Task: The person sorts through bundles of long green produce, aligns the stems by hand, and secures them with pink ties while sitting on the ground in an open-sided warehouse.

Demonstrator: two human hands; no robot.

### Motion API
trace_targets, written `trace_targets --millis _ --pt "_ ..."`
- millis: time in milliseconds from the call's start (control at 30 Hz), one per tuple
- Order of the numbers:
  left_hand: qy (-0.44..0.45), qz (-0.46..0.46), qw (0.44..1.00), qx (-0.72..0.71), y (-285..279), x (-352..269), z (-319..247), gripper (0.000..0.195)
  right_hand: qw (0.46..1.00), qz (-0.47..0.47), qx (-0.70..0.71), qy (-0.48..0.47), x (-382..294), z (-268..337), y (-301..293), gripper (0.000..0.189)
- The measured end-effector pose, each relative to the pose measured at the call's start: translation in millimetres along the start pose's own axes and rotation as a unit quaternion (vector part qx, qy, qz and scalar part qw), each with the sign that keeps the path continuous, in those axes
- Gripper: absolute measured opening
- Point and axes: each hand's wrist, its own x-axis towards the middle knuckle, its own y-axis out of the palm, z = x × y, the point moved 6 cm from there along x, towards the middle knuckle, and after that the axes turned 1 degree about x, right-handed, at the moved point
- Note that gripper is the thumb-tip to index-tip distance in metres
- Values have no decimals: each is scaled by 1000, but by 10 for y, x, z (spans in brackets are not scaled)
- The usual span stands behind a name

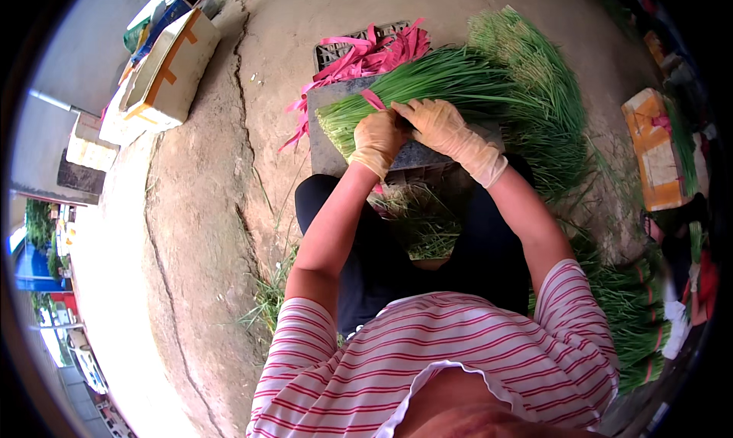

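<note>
A bundle of garlic chives [435,74] lies across a grey slab [326,152] in front of my knees, cut pale ends to the left and green leaves to the right. Around its stem part runs a pink ribbon [373,99]. My left hand [379,137], in a thin translucent glove, is closed at the bundle's near side where the ribbon comes down. Beside it, my right hand [438,123], gloved likewise, bends its fingers in to meet the left thumb. The ribbon's ends are hidden between the two hands.
Behind the slab, loose pink ribbons [395,51] lie over a black plastic crate [332,51]. A heap of loose chives [532,89] spreads to the right. Tied bunches [635,318] lie lower right. Foam boxes [172,72] stand at left, another foam box [653,149] at right. Trimmings [429,226] litter the ground.
</note>
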Motion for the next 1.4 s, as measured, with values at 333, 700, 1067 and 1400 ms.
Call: trace_targets --millis 333,700,1067,1400 --pt "249 153 956 -29 59 159 171 23 948 -138 278 69 -261 57 251 21" --pt "180 110 975 -74 74 -60 151 11 693 -15 640 332 -419 114 683 19" --pt "167 -1 986 19 -31 -211 -256 30 929 -218 272 125 -479 205 706 10" --pt "107 2 994 -23 -439 274 753 76 923 -215 262 182 -537 315 520 16"
